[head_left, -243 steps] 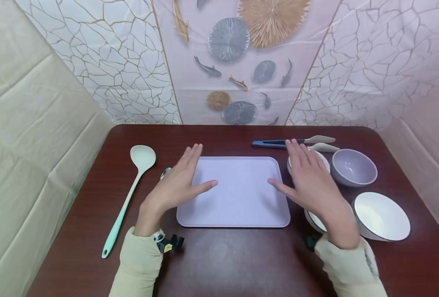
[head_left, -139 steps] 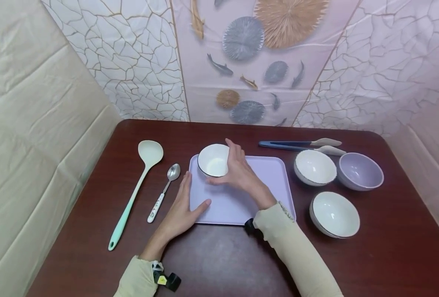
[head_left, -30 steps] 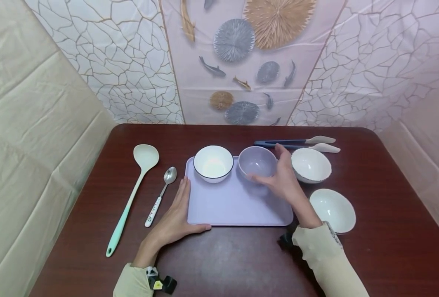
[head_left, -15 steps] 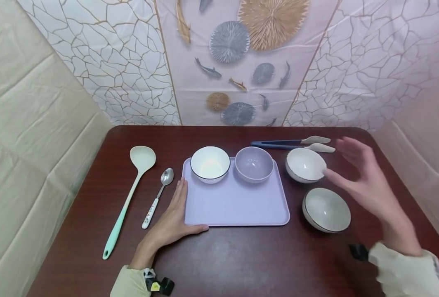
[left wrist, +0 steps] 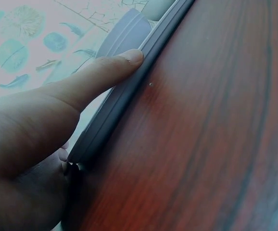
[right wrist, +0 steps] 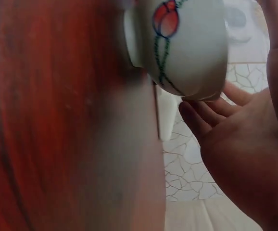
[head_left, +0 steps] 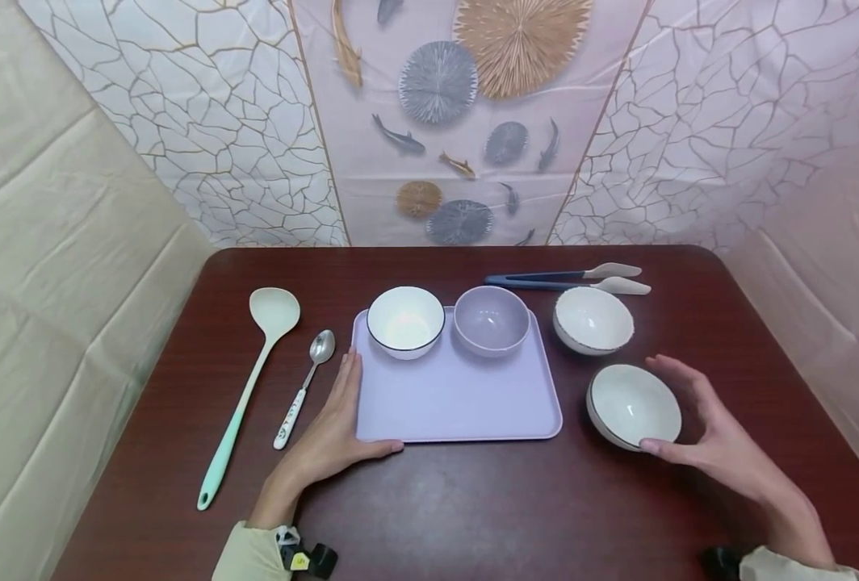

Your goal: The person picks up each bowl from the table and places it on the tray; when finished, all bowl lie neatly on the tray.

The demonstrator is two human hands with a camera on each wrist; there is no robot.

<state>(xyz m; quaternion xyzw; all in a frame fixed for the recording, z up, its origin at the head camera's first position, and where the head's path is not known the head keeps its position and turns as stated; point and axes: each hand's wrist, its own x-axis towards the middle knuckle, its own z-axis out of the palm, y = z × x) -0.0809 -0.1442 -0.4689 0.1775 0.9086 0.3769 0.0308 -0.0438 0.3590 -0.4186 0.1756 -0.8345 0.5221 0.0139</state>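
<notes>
My left hand (head_left: pixel 331 420) rests against the tray (head_left: pixel 458 403), fingers straight along its left side. The thumb (left wrist: pixel 132 57) lies on the front rim. On the tray's back half stand a white bowl with a dark rim (head_left: pixel 406 321) and a purple bowl (head_left: pixel 491 321), side by side. My right hand (head_left: pixel 727 444) is at a dark-rimmed white bowl (head_left: pixel 633 407) right of the tray. Its thumb meets the front rim and the fingers spread loosely behind the right side. In the right wrist view, that bowl (right wrist: pixel 192 48) shows a red flower, with fingertips beside it.
Another white bowl (head_left: pixel 592 321) stands behind that one. Blue tongs with pale tips (head_left: pixel 538 281) lie at the back. Left of the tray are a metal spoon with a patterned white handle (head_left: pixel 304 387) and a long ladle (head_left: pixel 248 395) with a green handle.
Over the earlier frames, the dark-rimmed white bowl and then the purple bowl came onto the tray. My right hand let go of the purple bowl and moved right, then down to the front-right bowl.
</notes>
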